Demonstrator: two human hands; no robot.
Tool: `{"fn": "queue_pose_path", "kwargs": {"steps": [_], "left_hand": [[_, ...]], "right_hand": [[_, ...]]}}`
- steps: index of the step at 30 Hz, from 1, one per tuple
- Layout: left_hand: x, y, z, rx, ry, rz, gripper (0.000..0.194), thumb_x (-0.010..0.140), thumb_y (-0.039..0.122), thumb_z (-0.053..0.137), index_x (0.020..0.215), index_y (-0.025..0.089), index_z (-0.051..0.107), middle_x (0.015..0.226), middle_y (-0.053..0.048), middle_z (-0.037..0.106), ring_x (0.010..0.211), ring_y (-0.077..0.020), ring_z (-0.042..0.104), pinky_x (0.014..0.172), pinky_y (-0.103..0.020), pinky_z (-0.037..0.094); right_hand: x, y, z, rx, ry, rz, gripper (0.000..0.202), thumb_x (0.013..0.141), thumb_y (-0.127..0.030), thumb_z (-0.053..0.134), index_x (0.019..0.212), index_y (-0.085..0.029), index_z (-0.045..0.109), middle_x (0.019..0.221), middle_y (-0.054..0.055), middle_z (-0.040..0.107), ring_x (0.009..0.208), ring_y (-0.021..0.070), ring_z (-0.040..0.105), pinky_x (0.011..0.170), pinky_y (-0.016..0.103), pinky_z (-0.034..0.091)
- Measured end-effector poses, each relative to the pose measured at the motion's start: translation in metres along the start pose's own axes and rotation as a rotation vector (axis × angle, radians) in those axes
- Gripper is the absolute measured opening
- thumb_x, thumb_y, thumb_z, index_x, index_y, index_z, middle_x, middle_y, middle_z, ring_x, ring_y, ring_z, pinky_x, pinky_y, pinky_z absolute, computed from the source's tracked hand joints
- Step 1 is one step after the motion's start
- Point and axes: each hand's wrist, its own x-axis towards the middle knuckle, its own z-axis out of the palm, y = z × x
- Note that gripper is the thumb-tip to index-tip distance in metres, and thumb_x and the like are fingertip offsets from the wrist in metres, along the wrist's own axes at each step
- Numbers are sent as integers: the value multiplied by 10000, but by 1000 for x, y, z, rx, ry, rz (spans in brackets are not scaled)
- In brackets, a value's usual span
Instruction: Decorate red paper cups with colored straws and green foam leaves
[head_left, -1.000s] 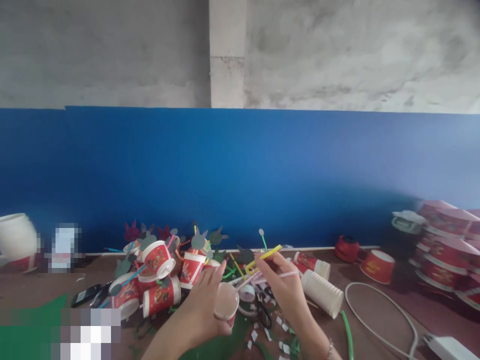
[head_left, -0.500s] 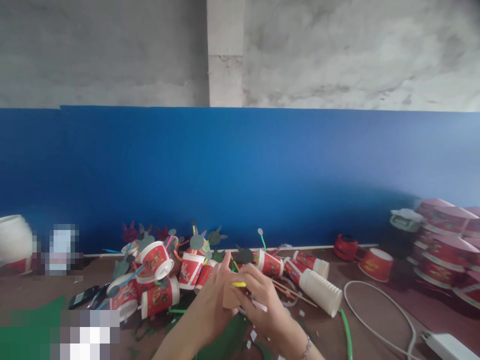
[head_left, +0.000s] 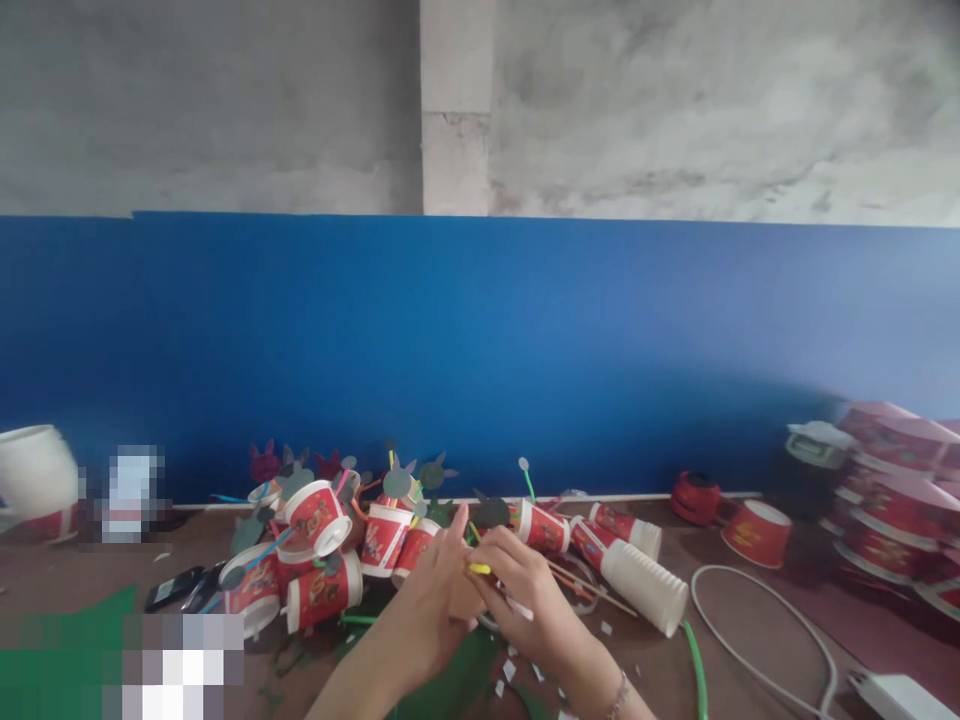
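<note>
Head view: the paper cup [head_left: 466,600] is held above the middle of the worktop [head_left: 675,690], mostly hidden between the two hands; only a tan patch shows. The left hand [head_left: 431,605] is closed around its side, forefinger raised. The right hand [head_left: 521,590] pinches a yellow straw [head_left: 478,569] against the cup; a pale straw end [head_left: 519,607] protrudes from the same grip. Whether the yellow straw is fixed to the cup cannot be told.

Progress, as judged: partial. Left of centre, towards the far edge, lies a pile of red printed cups [head_left: 326,592], several fitted with bendy plastic straws and flat grey card shapes [head_left: 397,480], some eared, some round. These appear assembled. The cup in hand appears unfinished; no card shape is visible on it. To the right, a nested stack of cups [head_left: 646,588] lies on its side, ribbed by its rolled white rims, apparently unworked.

Further items: thin, straight wooden sticks [head_left: 592,585] beside the stack; small angular white paper scraps [head_left: 509,670] and a matt green sheet [head_left: 450,685] below the hands. Larger red drum-like pieces [head_left: 885,545] stand at the right end, blurred.
</note>
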Motion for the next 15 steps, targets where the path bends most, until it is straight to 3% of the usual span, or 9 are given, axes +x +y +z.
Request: {"fn": "queue_pose_path", "kwargs": {"steps": [3, 6, 8, 11, 15], "left_hand": [[3, -6, 10, -152, 3, 9, 1054, 656, 79, 566, 1466, 267, -81, 1493, -102, 287, 1346, -287, 285, 1081, -452, 288], [7, -7, 19, -476, -20, -15, 1142, 646, 127, 649, 1448, 280, -149, 1370, -129, 425, 1113, -248, 537, 954, -411, 430], [10, -9, 25, -672, 29, -65, 1188, 643, 184, 703, 1440, 266, -175, 1270, -120, 500, 985, -218, 598, 895, -384, 461], [10, -16, 42, -819, 177, -157, 1147, 602, 277, 772, 1460, 213, 13, 1173, -106, 565, 1022, -244, 578, 917, -380, 437], [3, -29, 76, -880, 141, -175, 971, 474, 320, 832, 1318, 177, 375, 1132, -108, 609, 966, -270, 597, 863, -368, 469]], "right_hand": [[1, 3, 6, 14, -39, 48, 177, 856, -91, 468, 823, -190, 612, 837, 38, 566, 762, 154, 560, 682, 251, 448], [1, 14, 15, 47, -33, 113, 164, 826, -73, 499, 746, -185, 588, 819, 22, 547, 750, 144, 553, 687, 245, 440], [0, 22, 19, 70, 11, 155, 148, 809, -72, 524, 728, -182, 580, 814, 16, 541, 746, 142, 542, 695, 248, 434], [0, 31, 22, 85, 69, 208, 127, 783, -76, 551, 709, -178, 568, 776, 3, 526, 717, 138, 521, 666, 245, 419], [0, 33, 24, 83, 75, 238, 146, 749, -71, 566, 646, -171, 537, 740, -8, 512, 683, 130, 505, 634, 240, 397]]}}
